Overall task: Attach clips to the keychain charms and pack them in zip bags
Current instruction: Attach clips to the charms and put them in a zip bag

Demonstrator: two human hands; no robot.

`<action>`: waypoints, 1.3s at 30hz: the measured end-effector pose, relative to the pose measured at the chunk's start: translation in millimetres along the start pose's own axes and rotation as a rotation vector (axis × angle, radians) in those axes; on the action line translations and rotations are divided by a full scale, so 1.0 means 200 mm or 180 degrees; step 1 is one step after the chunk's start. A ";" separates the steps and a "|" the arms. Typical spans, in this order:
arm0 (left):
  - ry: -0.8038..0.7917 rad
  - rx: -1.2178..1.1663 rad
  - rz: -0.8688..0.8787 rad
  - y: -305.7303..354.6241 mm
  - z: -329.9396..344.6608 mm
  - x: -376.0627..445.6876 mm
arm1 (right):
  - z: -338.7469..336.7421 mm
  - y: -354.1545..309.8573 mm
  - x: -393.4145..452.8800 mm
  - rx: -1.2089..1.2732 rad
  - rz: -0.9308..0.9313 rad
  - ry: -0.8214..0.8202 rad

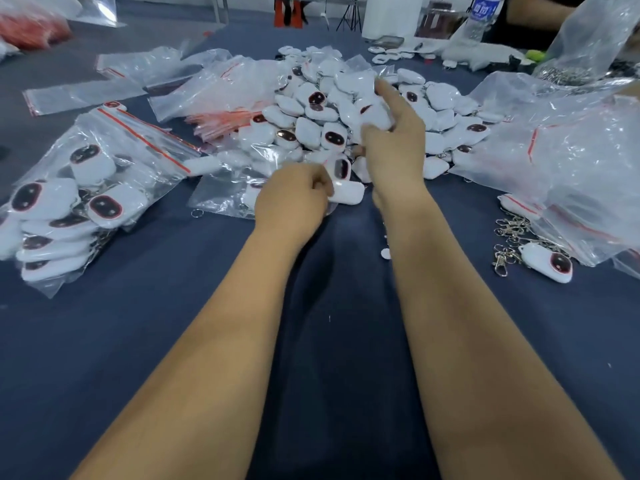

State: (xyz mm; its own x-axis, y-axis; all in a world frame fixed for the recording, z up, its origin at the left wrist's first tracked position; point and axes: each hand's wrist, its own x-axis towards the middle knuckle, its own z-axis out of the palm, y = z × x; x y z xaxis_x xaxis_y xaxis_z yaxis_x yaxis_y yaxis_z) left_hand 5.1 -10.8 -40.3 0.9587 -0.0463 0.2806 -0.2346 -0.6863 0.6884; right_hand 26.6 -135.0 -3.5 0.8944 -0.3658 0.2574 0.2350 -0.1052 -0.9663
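A big heap of white keychain charms [346, 109] with dark oval faces lies on the dark blue table. My left hand [294, 199] is curled at the heap's near edge and pinches one white charm [346, 192]. My right hand [391, 140] reaches into the heap and holds a white charm [375, 116] between thumb and fingers, index finger stretched out. A filled zip bag [79, 206] of charms lies at the left. Loose metal clips [509, 237] lie at the right beside a single charm [547, 263].
Empty zip bags with red strips [214, 95] lie behind the heap on the left. Large crumpled clear bags [568, 147] fill the right side. A water bottle [483, 13] and another person's arm are at the far right. The dark table [339, 341] stretches toward me.
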 end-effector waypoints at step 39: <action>0.0201 -0.1655 -0.0655 -0.07 -0.06 0.05 | 0.14 0.11 -0.19 -0.0272 0.0353 -0.0758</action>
State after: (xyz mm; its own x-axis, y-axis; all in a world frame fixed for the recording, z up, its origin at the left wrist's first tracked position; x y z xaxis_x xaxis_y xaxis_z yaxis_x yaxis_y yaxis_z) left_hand 15.0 7.5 -39.0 0.9854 0.1051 0.1341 -0.1074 -0.2278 0.9678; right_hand 7.9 -97.2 -34.1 0.9795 -0.1528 0.1311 0.1067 -0.1580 -0.9817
